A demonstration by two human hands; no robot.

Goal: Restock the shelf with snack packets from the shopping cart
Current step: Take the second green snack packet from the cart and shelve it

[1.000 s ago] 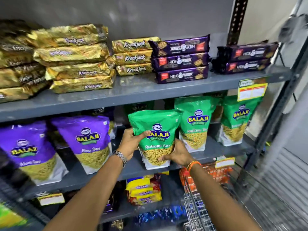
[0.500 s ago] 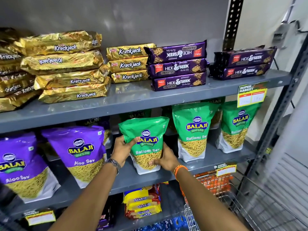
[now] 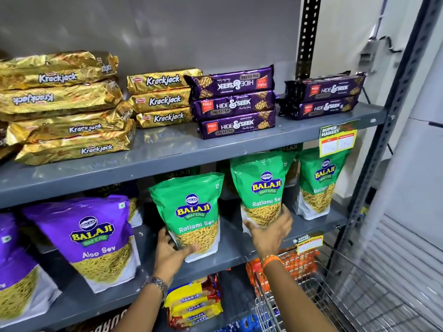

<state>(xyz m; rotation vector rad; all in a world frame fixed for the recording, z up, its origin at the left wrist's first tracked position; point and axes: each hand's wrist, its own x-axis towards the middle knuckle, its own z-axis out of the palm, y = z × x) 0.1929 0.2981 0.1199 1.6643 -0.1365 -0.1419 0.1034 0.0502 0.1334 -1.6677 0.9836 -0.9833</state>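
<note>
A green Ratlami Sev packet (image 3: 191, 212) stands upright on the middle grey shelf (image 3: 239, 250). My left hand (image 3: 171, 252) grips its lower left corner. To its right, my right hand (image 3: 271, 232) is blurred, its fingers spread against the bottom of a second green Ratlami Sev packet (image 3: 262, 188). A third green packet (image 3: 321, 183) stands at the shelf's right end. The wire shopping cart (image 3: 347, 300) sits at the lower right under my right forearm; I see no packets in its visible part.
Purple Aloo Sev packets (image 3: 93, 238) stand on the left of the middle shelf. The upper shelf holds stacked gold Krackjack packs (image 3: 62, 106) and purple Hide & Seek packs (image 3: 235, 104). Marie biscuit packs (image 3: 194, 300) lie on the shelf below. Yellow price tags (image 3: 336, 141) hang from the shelf edges.
My right hand let go of the middle green packet and moved right to the neighbouring one. My left hand slid down to the packet's lower corner. The view tilted up and left.
</note>
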